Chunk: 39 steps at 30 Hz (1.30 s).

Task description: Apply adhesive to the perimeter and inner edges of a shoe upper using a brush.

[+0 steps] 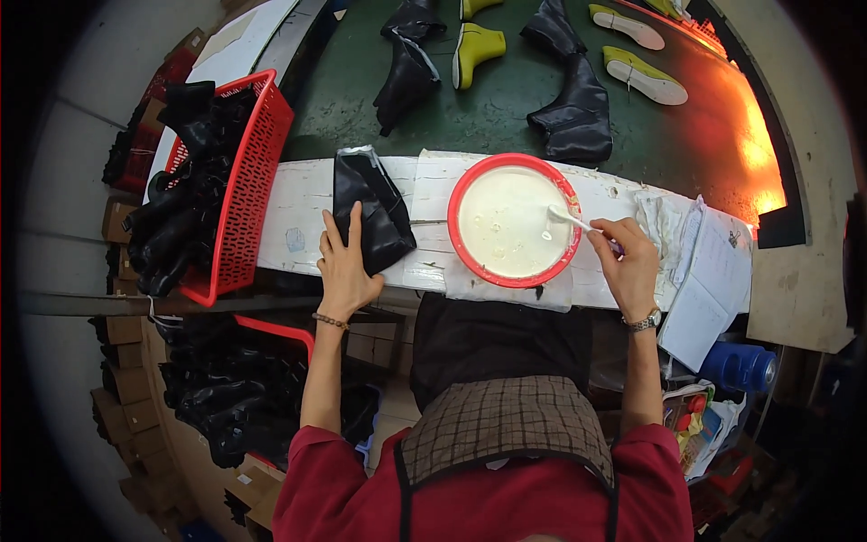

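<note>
My left hand (345,266) lies with fingers stretched out on a black boot upper (377,226), pressing it against the white ledge (302,194). The upper lies on its side, and its far opening edge is whitish. To its right sits a red-rimmed round basin (455,244) of creamy white liquid (510,217). My right hand (628,262), at the basin's right rim, pinches a slim brush (571,218) with a pale shaft. The brush's head points left over the liquid; whether it touches the surface I cannot tell.
Left stands a red basket (246,181) full of black boots; another heap of boots (235,388) lies below. Beyond the ledge, a green surface (488,117) bears black boots (578,108) and yellow shoes (477,50), with an orange glow at right. Papers (704,280) lie right.
</note>
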### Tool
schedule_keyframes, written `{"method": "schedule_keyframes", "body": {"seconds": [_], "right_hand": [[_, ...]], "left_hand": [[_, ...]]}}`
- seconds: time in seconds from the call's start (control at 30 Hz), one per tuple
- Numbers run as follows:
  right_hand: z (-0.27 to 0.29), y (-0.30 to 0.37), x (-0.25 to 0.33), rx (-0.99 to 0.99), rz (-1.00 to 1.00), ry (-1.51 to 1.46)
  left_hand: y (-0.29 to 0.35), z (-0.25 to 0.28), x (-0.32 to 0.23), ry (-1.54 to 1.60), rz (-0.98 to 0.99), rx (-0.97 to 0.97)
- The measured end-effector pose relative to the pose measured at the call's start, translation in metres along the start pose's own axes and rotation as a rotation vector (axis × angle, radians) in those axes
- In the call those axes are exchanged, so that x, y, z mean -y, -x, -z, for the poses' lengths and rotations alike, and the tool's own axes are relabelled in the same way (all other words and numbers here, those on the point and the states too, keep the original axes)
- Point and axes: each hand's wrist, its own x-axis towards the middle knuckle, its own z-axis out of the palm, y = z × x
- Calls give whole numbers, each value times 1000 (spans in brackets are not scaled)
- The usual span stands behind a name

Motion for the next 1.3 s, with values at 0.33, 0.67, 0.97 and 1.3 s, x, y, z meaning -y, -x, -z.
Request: {"method": "schedule_keyframes", "body": {"seconds": [0.33,0.67,0.97,1.3], "right_hand": [[2,12,-16,38,-85,-42],[-4,-13,53,23,119,-528],[15,-44,29,-120,166,-400],[14,-16,44,-35,225,-523]], "left_hand": [[3,25,-13,295,-150,-369],[28,72,-106,397,-472,-399],[40,68,-115,542,-706,-477],[25,71,-129,511,-544,-553]]}}
